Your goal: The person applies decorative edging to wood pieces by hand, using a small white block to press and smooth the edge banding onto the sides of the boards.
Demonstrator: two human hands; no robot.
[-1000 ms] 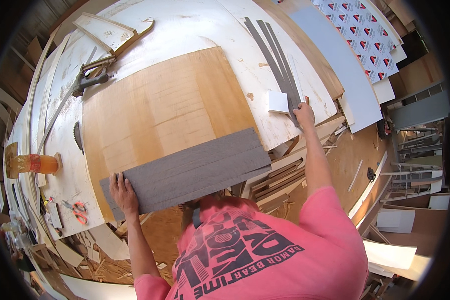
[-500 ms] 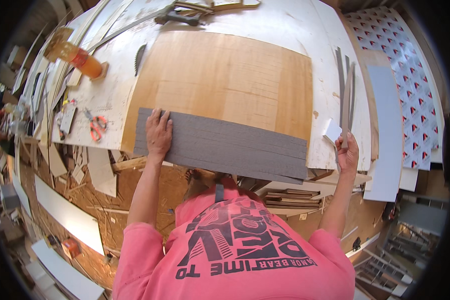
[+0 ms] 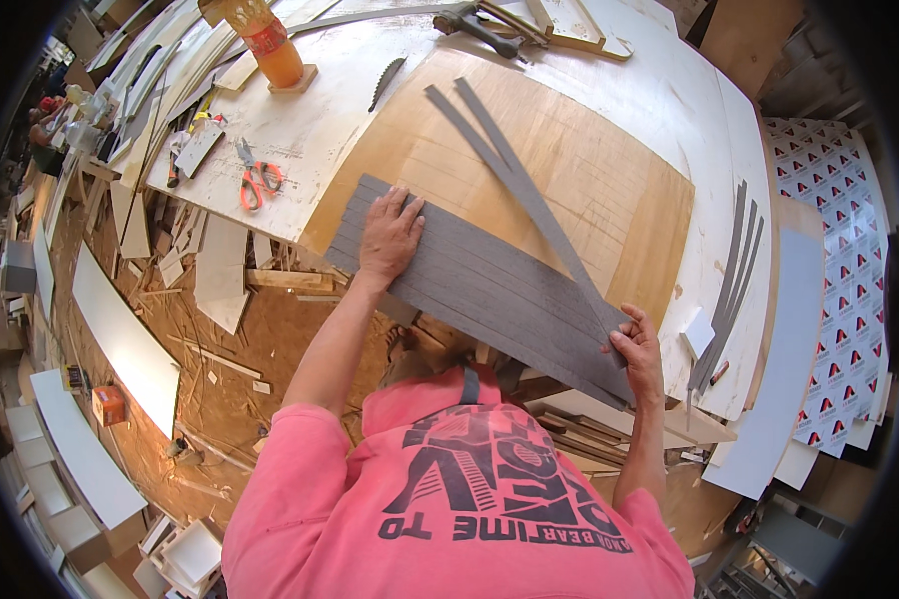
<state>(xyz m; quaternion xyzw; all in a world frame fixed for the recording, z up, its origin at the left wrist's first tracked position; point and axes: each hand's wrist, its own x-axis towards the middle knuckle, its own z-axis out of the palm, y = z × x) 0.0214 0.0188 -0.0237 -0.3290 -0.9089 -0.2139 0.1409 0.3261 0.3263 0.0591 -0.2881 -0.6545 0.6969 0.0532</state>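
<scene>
A dark grey sheet [image 3: 489, 290], with lines running along its length, lies over the near edge of a light brown wooden board [image 3: 589, 170]. Flat on the sheet's left end rests my left hand [image 3: 390, 235], its fingers stretched out. My right hand [image 3: 634, 344], by the sheet's right end, pinches the near end of two thin grey strips [image 3: 539, 205]. From there the strips slant away to the far left across sheet and board, spreading into a narrow V at their far ends. My right fingertips partly hide where strips and sheet meet.
Several loose grey strips [image 3: 734, 290] lie right of the board, beside a small white block [image 3: 697, 332]. Orange-handled scissors [image 3: 253, 168], a toothed dark blade [image 3: 385, 82] and a bottle of orange liquid [image 3: 270, 50] stand or lie left. Offcuts litter the floor.
My right hand has come left from the loose strips to the sheet's right end, bringing strips that now cross the sheet and board. My left hand stays on the sheet. The view has turned.
</scene>
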